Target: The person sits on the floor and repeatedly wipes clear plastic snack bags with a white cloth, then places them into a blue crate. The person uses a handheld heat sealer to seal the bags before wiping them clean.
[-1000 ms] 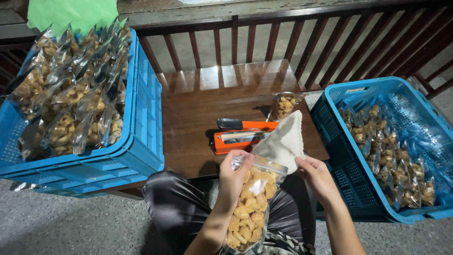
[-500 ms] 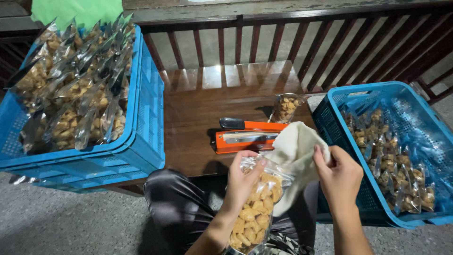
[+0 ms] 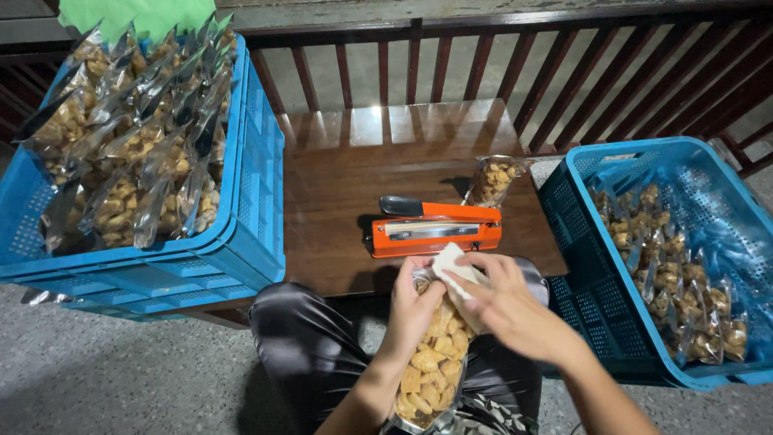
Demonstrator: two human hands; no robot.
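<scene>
Two hands are on one clear plastic bag of pale golden fried snack pieces point(image 3: 431, 366), which stands upright over my lap at the near edge of the dark wooden surface point(image 3: 354, 185). My left hand point(image 3: 415, 310) is clamped around the bag's neck just below the mouth. My right hand point(image 3: 511, 310) lies across the top, fingers together and flat, pressing a white cloth point(image 3: 451, 262) against the mouth of the bag.

I judge the step in hand to be wiping or flattening the open mouth of the bag with the cloth. Both forearms come up from the near side and meet over the bag, the right wrist bent so the palm faces down and leftwards.

Just beyond my hands, on the surface, sits the orange heat sealer with a black handle point(image 3: 435, 229), its bar down. A second small clear bag of snacks point(image 3: 491, 179) stands just behind it, to the right. Any next move towards that sealer would call for a flat, clean bag mouth and a steady lift forward.

A blue plastic crate packed with upright filled bags point(image 3: 250, 201) sits far left; another blue plastic crate with bags lying loose point(image 3: 580, 209) sits right.
</scene>
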